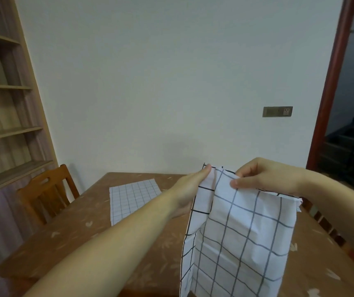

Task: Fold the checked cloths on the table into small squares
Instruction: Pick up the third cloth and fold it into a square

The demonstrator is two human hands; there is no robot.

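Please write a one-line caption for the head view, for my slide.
Both hands, left hand and right hand, hold a checked cloth up above the table; second cloth lies flat.

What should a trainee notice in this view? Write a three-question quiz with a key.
1. True or false: the white cloth with large dark checks lies flat on the brown patterned table.
2. Which hands grip that cloth's top edge? A) left hand only B) right hand only C) both
3. Fill in: the white cloth with small grey checks lies on the table on the person's ____ side, near the wooden chair.

Key: 1 false, it hangs from the hands. 2 C. 3 left.
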